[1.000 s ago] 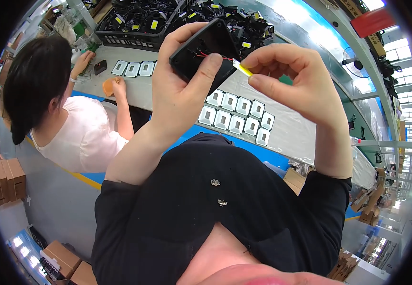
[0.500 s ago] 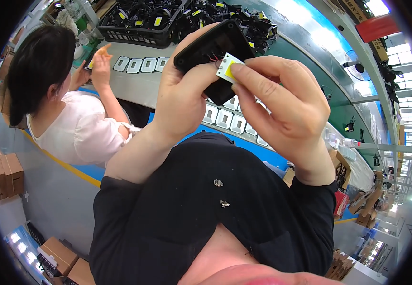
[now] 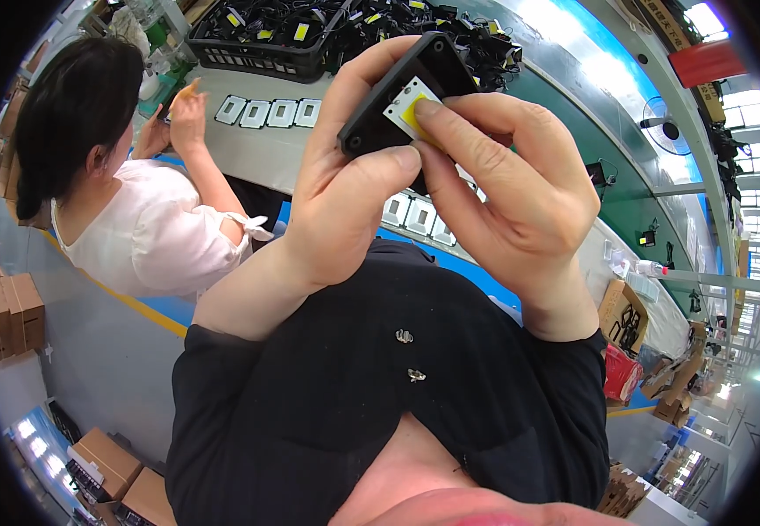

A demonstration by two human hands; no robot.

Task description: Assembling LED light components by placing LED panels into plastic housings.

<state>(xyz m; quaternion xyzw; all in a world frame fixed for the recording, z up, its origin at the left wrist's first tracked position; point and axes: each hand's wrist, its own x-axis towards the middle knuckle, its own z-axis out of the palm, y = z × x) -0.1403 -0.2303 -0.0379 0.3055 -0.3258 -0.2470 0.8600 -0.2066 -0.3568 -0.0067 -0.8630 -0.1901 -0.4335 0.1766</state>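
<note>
While your left hand (image 3: 345, 202) clenches small black plastic housing (image 3: 402, 92) from below, right hand (image 3: 511, 193) grip pinches white-framed yellow square chip (image 3: 411, 103) against housing face, just above left thumb. Risk: uneven fingertip pressure could tilt chip, seat it crooked; housing could slip toward desk (image 3: 266, 153).

Factory assembly line. Long grey workbench (image 3: 257, 153) beyond the hands, black plastic crate (image 3: 266, 53) of lamp parts behind. Stacked brown cardboard boxes (image 3: 7, 316) far left.

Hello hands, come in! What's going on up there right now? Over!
Left hand grips black lamp housing. Right hand fingertips press yellow LED chip onto it. Nothing blocking; co-worker busy at left, apart.
</note>
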